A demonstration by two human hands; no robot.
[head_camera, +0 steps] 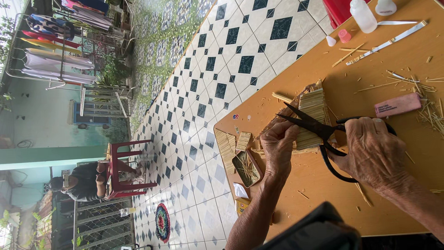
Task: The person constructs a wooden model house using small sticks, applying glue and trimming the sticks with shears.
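Observation:
My right hand [372, 155] is shut on the handles of black scissors [311, 122], whose blades stand apart over a flat panel of thin straw-coloured sticks [316, 107] on the orange-brown table [319, 194]. Beside the blades, my left hand [279, 147] pinches the near edge of that panel. More short stick bundles [226, 144] lie at the table's left corner, next to a small brown tray [246, 169] holding loose sticks.
A pink block [397, 104], white squeeze bottles [363, 15], a pink cap [344, 35] and a white strip [393, 40] lie on the table among scattered sticks. On the tiled floor another person [81, 183] sits by a red plastic chair [125, 172]. A dark object [319, 231] fills the bottom edge.

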